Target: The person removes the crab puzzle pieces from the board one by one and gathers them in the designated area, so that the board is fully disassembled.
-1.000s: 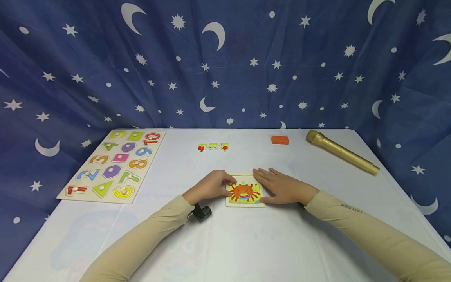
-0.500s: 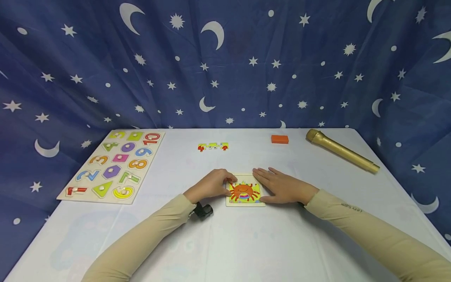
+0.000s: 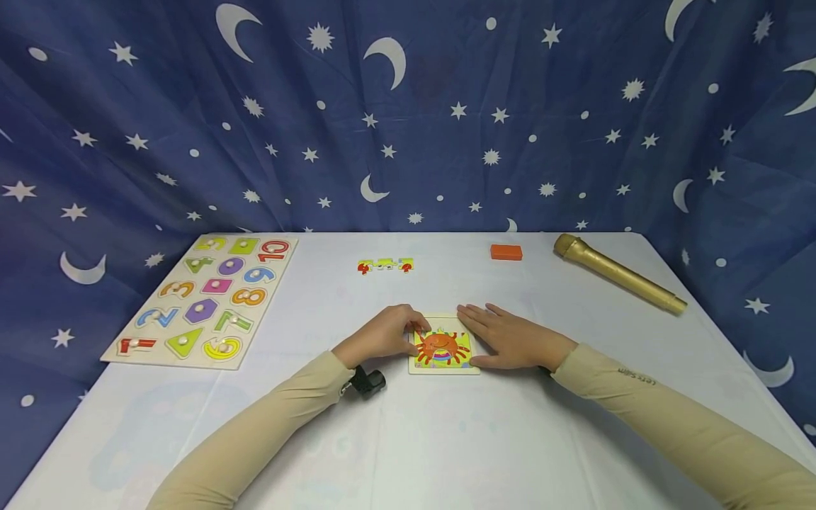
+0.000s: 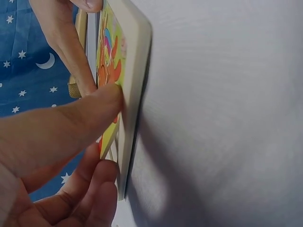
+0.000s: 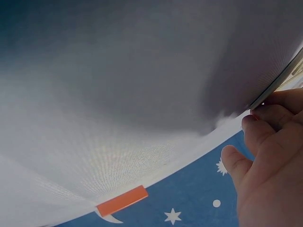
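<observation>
A small wooden crab puzzle (image 3: 441, 348) lies flat on the white table in its pale frame (image 3: 444, 370). At its left side my left hand (image 3: 382, 335) pinches a yellow puzzle piece (image 4: 108, 140) between thumb and fingers. The left wrist view shows that piece tilted up from the frame, its far edge raised. My right hand (image 3: 510, 340) rests along the right side of the frame with its fingers straight and the thumb near the lower right corner. Its palm side is hidden in the head view.
Beyond the hands lies a joined strip of puzzle pieces (image 3: 385, 265) with red crab claws. An orange block (image 3: 506, 252) and a gold microphone (image 3: 618, 274) are at the back right. A number and shape puzzle board (image 3: 202, 304) occupies the left side. A starry blue curtain (image 3: 408, 106) hangs behind.
My left hand has shifted very slightly at the puzzle's left edge. The right hand and the other things stay where they were.
</observation>
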